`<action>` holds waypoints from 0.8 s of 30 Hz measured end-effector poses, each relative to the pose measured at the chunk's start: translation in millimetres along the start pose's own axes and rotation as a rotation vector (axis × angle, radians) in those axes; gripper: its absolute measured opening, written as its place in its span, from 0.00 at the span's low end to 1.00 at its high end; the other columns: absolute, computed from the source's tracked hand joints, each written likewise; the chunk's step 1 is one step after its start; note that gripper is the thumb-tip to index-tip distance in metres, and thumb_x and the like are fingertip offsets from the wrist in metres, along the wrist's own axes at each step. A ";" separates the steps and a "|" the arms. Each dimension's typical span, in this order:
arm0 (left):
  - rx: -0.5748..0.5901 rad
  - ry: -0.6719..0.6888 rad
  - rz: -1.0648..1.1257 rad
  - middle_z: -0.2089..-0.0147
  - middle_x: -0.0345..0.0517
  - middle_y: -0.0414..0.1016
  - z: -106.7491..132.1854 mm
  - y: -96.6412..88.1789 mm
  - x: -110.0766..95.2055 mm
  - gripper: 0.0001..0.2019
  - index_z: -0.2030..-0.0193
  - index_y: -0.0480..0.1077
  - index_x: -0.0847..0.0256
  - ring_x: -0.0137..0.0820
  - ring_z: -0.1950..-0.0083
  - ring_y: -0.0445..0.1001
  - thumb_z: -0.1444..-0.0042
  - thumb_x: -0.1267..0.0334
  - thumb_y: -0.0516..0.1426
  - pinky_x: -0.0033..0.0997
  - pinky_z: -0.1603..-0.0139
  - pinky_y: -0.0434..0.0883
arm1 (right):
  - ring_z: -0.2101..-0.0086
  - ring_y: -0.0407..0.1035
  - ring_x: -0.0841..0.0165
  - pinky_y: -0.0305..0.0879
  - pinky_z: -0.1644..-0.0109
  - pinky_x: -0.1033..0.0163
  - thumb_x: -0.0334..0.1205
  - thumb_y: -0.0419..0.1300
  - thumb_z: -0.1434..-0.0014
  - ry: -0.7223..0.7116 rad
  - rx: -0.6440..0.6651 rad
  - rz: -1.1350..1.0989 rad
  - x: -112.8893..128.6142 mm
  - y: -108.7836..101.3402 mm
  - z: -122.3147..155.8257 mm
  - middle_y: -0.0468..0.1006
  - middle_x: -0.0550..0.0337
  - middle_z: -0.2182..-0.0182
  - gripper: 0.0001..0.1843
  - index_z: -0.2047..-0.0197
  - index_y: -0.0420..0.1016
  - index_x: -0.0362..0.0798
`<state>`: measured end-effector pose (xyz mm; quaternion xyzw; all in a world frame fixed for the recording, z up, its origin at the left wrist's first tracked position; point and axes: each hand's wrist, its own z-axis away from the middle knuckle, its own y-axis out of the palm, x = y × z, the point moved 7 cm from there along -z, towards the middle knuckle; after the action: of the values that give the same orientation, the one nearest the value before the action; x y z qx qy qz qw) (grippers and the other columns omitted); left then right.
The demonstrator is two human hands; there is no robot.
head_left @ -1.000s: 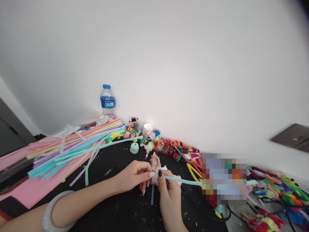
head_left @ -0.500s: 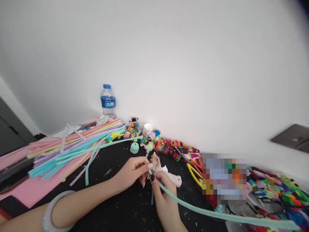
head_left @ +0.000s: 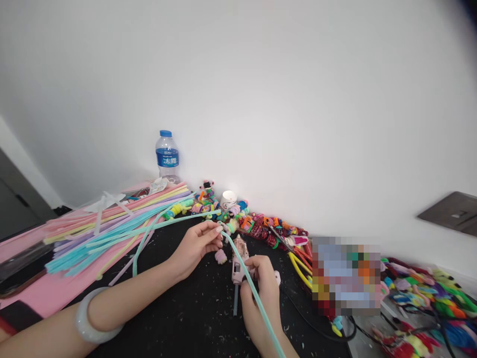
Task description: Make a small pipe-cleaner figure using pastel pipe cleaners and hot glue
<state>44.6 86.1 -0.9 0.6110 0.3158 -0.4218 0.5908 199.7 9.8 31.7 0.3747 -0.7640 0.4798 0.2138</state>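
My left hand (head_left: 196, 246) pinches one end of a long mint-green pipe cleaner (head_left: 257, 301) above the black table (head_left: 179, 318). The stem runs down and right across my right hand (head_left: 259, 293) and off the bottom edge. My right hand is closed around the pink glue gun (head_left: 238, 261), which stands on the table with its clear glue stick (head_left: 235, 306) pointing toward me. A small pink fuzzy piece (head_left: 221, 256) lies just below my left fingertips. A pale bangle (head_left: 91, 318) circles my left wrist.
A fan of pastel pipe cleaners (head_left: 112, 223) lies on pink sheets (head_left: 44, 293) at left. A water bottle (head_left: 167, 157) and a small white cup (head_left: 228, 199) stand by the wall. Finished colourful pipe-cleaner figures (head_left: 261, 226) line the wall, with more at right (head_left: 428, 303). A black cable (head_left: 309, 323) crosses the table.
My left hand lifted and moved away to the left with the stem's end. The long tail swung from the right toward me. My right hand shifted onto the glue gun.
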 end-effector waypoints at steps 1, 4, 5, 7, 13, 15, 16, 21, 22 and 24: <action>-0.022 -0.004 0.023 0.73 0.39 0.72 -2.7 -3.8 -0.2 0.06 0.66 0.71 0.63 0.23 0.73 0.71 0.49 0.64 0.61 0.20 0.70 0.71 | 0.65 0.64 0.62 0.59 0.62 0.59 0.29 0.51 0.51 -0.023 -0.010 0.080 0.8 -1.5 -0.9 0.69 0.55 0.65 0.10 0.63 0.65 0.47; -0.074 -0.019 0.083 0.70 0.41 0.74 -8.5 -12.1 -0.4 0.05 0.64 0.72 0.63 0.24 0.68 0.73 0.48 0.68 0.60 0.20 0.65 0.72 | 0.55 0.62 0.54 0.55 0.55 0.50 0.31 0.54 0.51 -0.042 -0.024 0.331 -2.0 -2.3 -2.6 0.68 0.48 0.53 0.16 0.57 0.65 0.48; -0.085 -0.028 0.110 0.69 0.42 0.75 -9.7 -13.6 -0.2 0.04 0.63 0.72 0.63 0.25 0.67 0.74 0.48 0.69 0.60 0.21 0.64 0.73 | 0.54 0.61 0.52 0.54 0.54 0.49 0.31 0.54 0.51 -0.032 -0.013 0.403 -4.4 -1.4 -3.1 0.67 0.47 0.52 0.17 0.55 0.65 0.48; -0.092 -0.051 0.176 0.67 0.43 0.76 -11.2 -14.8 0.3 0.06 0.62 0.72 0.63 0.26 0.65 0.75 0.47 0.73 0.58 0.22 0.60 0.73 | 0.55 0.61 0.51 0.52 0.54 0.48 0.30 0.54 0.53 -0.010 0.026 0.511 -8.9 0.9 -4.1 0.67 0.46 0.51 0.21 0.53 0.65 0.47; -0.090 -0.074 0.276 0.64 0.45 0.77 -16.8 -19.5 -1.9 0.08 0.61 0.72 0.63 0.27 0.62 0.76 0.45 0.75 0.54 0.24 0.59 0.74 | 0.62 0.64 0.53 0.51 0.58 0.50 0.29 0.54 0.56 0.023 0.124 0.661 -13.7 -0.5 -9.3 0.72 0.50 0.63 0.24 0.54 0.68 0.48; -0.107 -0.067 0.293 0.66 0.44 0.77 -19.7 -23.9 -3.1 0.07 0.63 0.72 0.63 0.27 0.64 0.76 0.44 0.74 0.54 0.24 0.61 0.75 | 0.63 0.64 0.54 0.51 0.58 0.51 0.29 0.54 0.56 0.004 0.150 0.674 -13.7 -0.6 -10.3 0.72 0.52 0.65 0.22 0.55 0.69 0.49; -0.117 -0.064 0.299 0.67 0.44 0.77 -21.2 -26.2 -3.8 0.07 0.65 0.72 0.63 0.27 0.65 0.76 0.43 0.74 0.53 0.23 0.62 0.75 | 0.63 0.64 0.54 0.51 0.58 0.51 0.29 0.54 0.56 -0.007 0.154 0.675 -13.9 -0.7 -10.5 0.72 0.52 0.66 0.21 0.56 0.69 0.49; -0.162 -0.039 0.303 0.68 0.43 0.77 -26.7 -35.8 -8.8 0.10 0.66 0.72 0.63 0.24 0.66 0.76 0.43 0.77 0.51 0.20 0.63 0.75 | 0.61 0.64 0.54 0.50 0.57 0.51 0.29 0.54 0.57 -0.014 0.166 0.635 -19.0 0.8 -9.9 0.72 0.53 0.65 0.22 0.55 0.69 0.50; -0.173 -0.032 0.301 0.67 0.43 0.77 -27.5 -37.4 -9.8 0.10 0.66 0.72 0.63 0.24 0.66 0.76 0.43 0.77 0.51 0.19 0.63 0.75 | 0.61 0.64 0.54 0.50 0.57 0.51 0.29 0.54 0.56 -0.004 0.165 0.623 -19.8 0.5 -9.9 0.72 0.53 0.64 0.22 0.55 0.69 0.50; -0.192 -0.021 0.290 0.66 0.42 0.77 -28.7 -39.8 -11.3 0.11 0.64 0.72 0.62 0.23 0.65 0.76 0.42 0.77 0.51 0.17 0.63 0.75 | 0.61 0.65 0.54 0.50 0.58 0.52 0.30 0.55 0.54 0.017 0.149 0.590 -20.3 -1.6 -10.3 0.73 0.54 0.64 0.19 0.57 0.69 0.50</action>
<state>8.5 119.8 -10.5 0.5865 0.2570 -0.3062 0.7044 213.3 26.0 23.3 0.1471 -0.8007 0.5791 0.0435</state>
